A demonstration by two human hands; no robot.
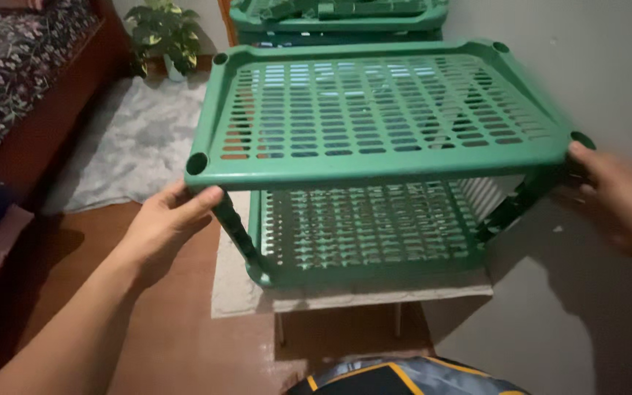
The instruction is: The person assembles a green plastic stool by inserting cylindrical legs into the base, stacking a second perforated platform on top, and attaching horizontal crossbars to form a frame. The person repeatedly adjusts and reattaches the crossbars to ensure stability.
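Green plastic rack [389, 110]: left hand [164, 223] grip clenched under front corner; right hand [616, 194] grasping opposite corner, blurred.

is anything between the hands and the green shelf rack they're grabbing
Nothing visible. The left hand already grips the front left corner of the top shelf, and the right hand holds its front right corner. Both touch the rack directly, with no object in between.
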